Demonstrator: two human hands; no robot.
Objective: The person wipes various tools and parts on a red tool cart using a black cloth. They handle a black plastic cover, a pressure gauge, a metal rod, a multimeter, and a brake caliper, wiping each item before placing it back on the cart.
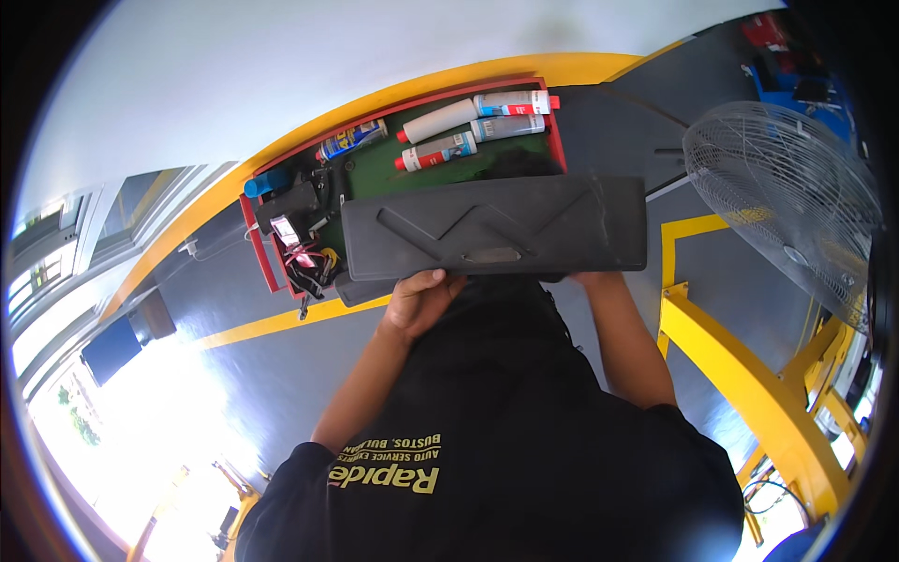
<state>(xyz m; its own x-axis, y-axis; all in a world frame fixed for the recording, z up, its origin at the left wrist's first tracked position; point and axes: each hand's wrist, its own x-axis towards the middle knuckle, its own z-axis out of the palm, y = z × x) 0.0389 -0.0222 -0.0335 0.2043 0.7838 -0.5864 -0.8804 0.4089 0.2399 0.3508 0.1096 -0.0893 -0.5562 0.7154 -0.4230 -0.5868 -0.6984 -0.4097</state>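
Note:
A long black plastic case (pixel 562 220) with raised angular ridges is in front of me, over the near side of a red tool cart. A second black edge (pixel 361 292) sticks out below its left end. My left hand (pixel 420 302) grips the near edge left of the middle, thumb on the ridged face and fingers partly out of sight. At the right end of the same edge is my right hand (pixel 592 278); its fingers are hidden behind the case. The case covers whatever is inside or under it.
On the green top of the red cart (pixel 559 140) lie several tubes (pixel 435 152) and a blue spray can (pixel 352 139). Loose tools and cables (pixel 309 258) crowd its left end. A large wire-caged fan (pixel 787 206) and a yellow steel beam (pixel 749 375) stand at right.

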